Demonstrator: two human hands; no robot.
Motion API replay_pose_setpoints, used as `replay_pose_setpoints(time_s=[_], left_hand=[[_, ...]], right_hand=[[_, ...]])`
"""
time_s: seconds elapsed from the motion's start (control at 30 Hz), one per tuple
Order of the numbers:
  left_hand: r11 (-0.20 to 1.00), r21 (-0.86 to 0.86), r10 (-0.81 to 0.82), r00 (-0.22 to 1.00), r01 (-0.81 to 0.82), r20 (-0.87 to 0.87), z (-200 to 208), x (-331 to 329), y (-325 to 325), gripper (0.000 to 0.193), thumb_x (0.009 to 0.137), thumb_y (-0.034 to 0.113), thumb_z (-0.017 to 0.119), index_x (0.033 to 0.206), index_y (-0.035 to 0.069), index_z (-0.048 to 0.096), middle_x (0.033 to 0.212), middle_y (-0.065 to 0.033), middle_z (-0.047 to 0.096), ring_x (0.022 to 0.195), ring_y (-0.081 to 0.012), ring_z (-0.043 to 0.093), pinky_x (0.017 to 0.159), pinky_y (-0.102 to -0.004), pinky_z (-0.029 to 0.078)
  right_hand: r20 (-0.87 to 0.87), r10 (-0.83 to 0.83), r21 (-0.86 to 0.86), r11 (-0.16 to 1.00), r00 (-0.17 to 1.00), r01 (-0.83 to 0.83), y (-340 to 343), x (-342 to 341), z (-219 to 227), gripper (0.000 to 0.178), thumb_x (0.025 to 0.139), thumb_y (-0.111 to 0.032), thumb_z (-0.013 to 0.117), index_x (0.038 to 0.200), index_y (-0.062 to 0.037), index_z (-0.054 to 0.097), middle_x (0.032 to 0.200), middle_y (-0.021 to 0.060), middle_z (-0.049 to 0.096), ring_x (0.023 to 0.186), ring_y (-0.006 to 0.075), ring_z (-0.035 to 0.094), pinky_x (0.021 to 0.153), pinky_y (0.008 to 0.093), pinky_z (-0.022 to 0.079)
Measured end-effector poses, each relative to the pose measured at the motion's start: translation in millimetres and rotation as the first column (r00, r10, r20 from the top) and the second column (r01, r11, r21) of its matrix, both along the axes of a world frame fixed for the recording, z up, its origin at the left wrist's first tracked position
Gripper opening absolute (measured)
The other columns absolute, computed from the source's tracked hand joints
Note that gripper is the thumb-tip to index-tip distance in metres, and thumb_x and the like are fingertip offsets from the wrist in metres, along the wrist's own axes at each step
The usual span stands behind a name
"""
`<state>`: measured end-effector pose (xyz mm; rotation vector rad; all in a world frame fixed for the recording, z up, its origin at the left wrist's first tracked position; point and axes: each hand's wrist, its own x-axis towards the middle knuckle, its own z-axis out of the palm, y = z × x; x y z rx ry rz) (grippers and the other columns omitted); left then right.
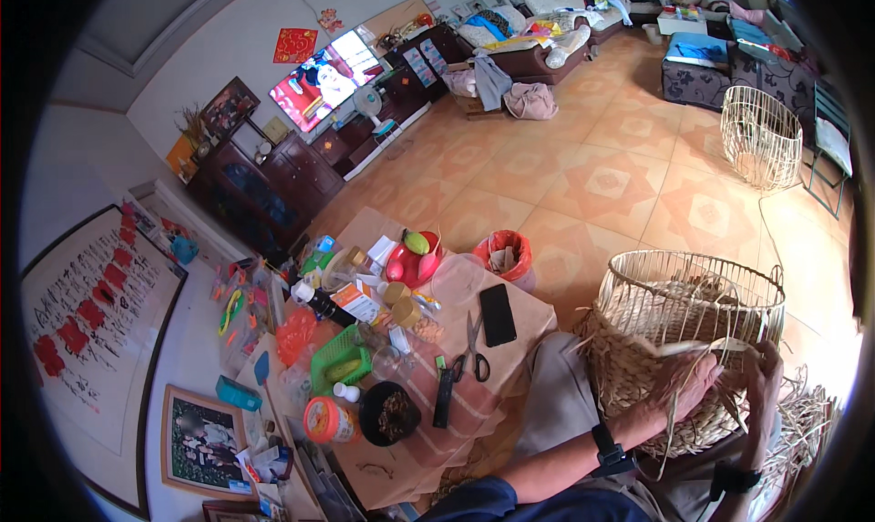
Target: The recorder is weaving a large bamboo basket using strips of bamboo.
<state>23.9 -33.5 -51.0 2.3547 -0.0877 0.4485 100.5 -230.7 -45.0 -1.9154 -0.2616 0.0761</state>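
A half-woven straw basket [620, 362] rests against my legs at the lower right. Its lower wall is thick plaited straw, and bare wire-like ribs rise to a round rim above. At the near side of the weave my left hand [688, 381] is closed around a pale flat straw strand [673, 411], whose loose length hangs down. My right hand [762, 376] is bent beside it at the basket's right side, fingers curled in on the straw; their tips are partly hidden. Dark bands circle both wrists.
Loose straw [807, 431] lies at the far right. To the left, a covered table [538, 317] carries scissors [474, 353], a phone [498, 315], a dark bowl [389, 413], jars and a green basket [342, 358]. Beyond stand a red-lined bin [506, 258] and a bare basket frame [761, 139].
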Motion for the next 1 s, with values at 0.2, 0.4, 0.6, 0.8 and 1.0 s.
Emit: replay_pose_setpoints(time_s=[0.2, 0.4, 0.6, 0.8, 1.0], left_hand=[[0.998, 0.064, 0.019, 0.999, -0.016, -0.038, 0, 5, -9, 0.031, 0.103, 0.028, 0.062, 0.084, 0.003, 0.060, 0.076, -0.0189, 0.062, 0.073, -0.0369, 0.064, 0.068, -0.0485, 0.051], [0.995, 0.002, 0.097, 0.984, -0.098, 0.151, -33, 13, -17, 0.038, 0.102, 0.029, 0.062, 0.073, 0.004, 0.061, 0.066, -0.0186, 0.060, 0.064, -0.0365, 0.062, 0.062, -0.0496, 0.048], [0.999, -0.016, 0.046, 0.997, -0.045, 0.063, -14, 5, -11, 0.034, 0.099, 0.024, 0.065, 0.072, 0.003, 0.063, 0.067, -0.0173, 0.062, 0.066, -0.0364, 0.064, 0.063, -0.0487, 0.049], [0.998, -0.043, 0.051, 0.980, -0.044, 0.191, -1, -10, 13, 0.029, 0.093, 0.019, 0.067, 0.070, 0.003, 0.062, 0.065, -0.0167, 0.061, 0.063, -0.0366, 0.064, 0.061, -0.0483, 0.050], [0.999, -0.052, -0.002, 0.980, 0.013, 0.199, -1, -17, 49, 0.033, 0.095, 0.021, 0.067, 0.069, 0.002, 0.059, 0.065, -0.0181, 0.059, 0.064, -0.0373, 0.064, 0.060, -0.0473, 0.049]], right_hand=[[0.250, -0.199, -0.269, 0.926, 0.948, 0.266, 7, -2, -41, 0.024, 0.104, -0.026, 0.063, 0.109, -0.0021, 0.065, 0.061, 0.0006, 0.040, 0.055, 0.0111, 0.034, 0.049, 0.0348, 0.028], [-0.093, -0.105, -0.234, 0.969, 0.990, 0.081, 33, -11, 43, 0.026, 0.098, -0.021, 0.061, 0.092, 0.0041, 0.062, 0.064, 0.0113, 0.056, 0.057, 0.0185, 0.058, 0.056, 0.0388, 0.046], [0.030, -0.026, -0.429, 0.902, 0.999, 0.037, 1, 6, -3, 0.034, 0.091, -0.023, 0.063, 0.068, 0.0029, 0.059, 0.056, 0.0103, 0.050, 0.053, 0.0156, 0.049, 0.053, 0.0401, 0.040], [0.040, -0.052, -0.351, 0.934, 0.998, 0.063, 19, -20, 14, 0.036, 0.096, -0.027, 0.065, 0.074, 0.0004, 0.060, 0.057, 0.0075, 0.051, 0.052, 0.0147, 0.046, 0.050, 0.0394, 0.037], [-0.043, -0.021, -0.289, 0.957, 0.999, 0.008, 48, -37, 38, 0.025, 0.096, -0.018, 0.067, 0.088, 0.0058, 0.067, 0.065, 0.0152, 0.059, 0.059, 0.0182, 0.051, 0.059, 0.0406, 0.043]])
